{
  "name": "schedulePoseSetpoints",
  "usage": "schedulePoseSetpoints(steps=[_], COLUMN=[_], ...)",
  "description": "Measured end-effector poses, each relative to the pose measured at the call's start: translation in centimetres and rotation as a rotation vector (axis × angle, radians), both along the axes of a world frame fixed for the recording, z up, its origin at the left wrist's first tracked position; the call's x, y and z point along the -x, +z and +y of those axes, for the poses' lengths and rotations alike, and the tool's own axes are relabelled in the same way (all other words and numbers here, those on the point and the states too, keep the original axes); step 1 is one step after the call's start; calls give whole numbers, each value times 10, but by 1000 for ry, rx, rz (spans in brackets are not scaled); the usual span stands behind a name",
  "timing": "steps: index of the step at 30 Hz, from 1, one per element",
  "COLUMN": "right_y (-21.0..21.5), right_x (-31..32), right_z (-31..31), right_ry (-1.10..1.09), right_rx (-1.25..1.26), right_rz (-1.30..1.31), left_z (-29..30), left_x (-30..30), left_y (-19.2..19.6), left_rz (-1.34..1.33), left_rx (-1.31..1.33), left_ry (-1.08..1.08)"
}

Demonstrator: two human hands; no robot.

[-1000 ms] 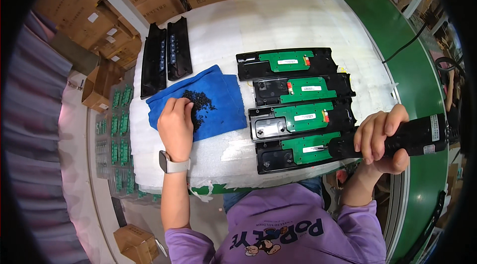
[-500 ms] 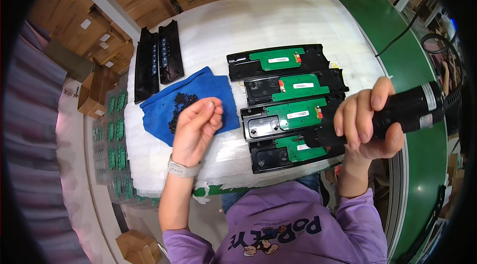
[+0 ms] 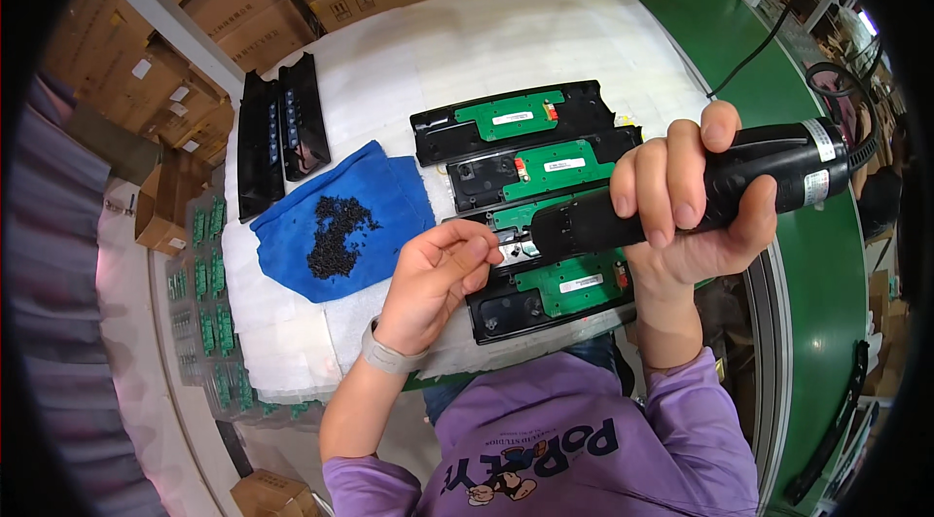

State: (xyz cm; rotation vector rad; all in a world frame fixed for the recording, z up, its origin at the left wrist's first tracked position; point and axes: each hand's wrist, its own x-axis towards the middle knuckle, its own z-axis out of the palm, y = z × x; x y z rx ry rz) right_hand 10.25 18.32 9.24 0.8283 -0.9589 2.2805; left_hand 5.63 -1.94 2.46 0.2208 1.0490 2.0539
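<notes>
Above the worktop (image 3: 545,40), we hold the black electric screwdriver (image 3: 681,201) in the right hand (image 3: 696,211), fingers wrapped round its body, long axis running left-right, tip pointing left. The left hand (image 3: 438,279) meets that tip, fingers pinched together, presumably on a small screw. Below lie four black housings with green circuit boards (image 3: 545,172); a blue cloth (image 3: 341,220) carries dark screws (image 3: 336,235).

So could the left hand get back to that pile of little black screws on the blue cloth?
Probably yes. The left hand is raised by the tip of the black driver, just right of the blue cloth. The screws lie uncovered on it, with nothing between them and the hand.
</notes>
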Motion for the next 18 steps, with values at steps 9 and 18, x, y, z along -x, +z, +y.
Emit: schedulePoseSetpoints(steps=[9,18], right_y=[-5,-6], right_x=[2,0], right_z=[-3,-5], right_ry=[23,27], right_rx=[-28,-27], right_rz=[-47,-57], left_z=[3,1], left_x=[-4,-5], left_y=[4,3], left_rz=[319,312], left_rx=[302,307], left_ry=[44,47])
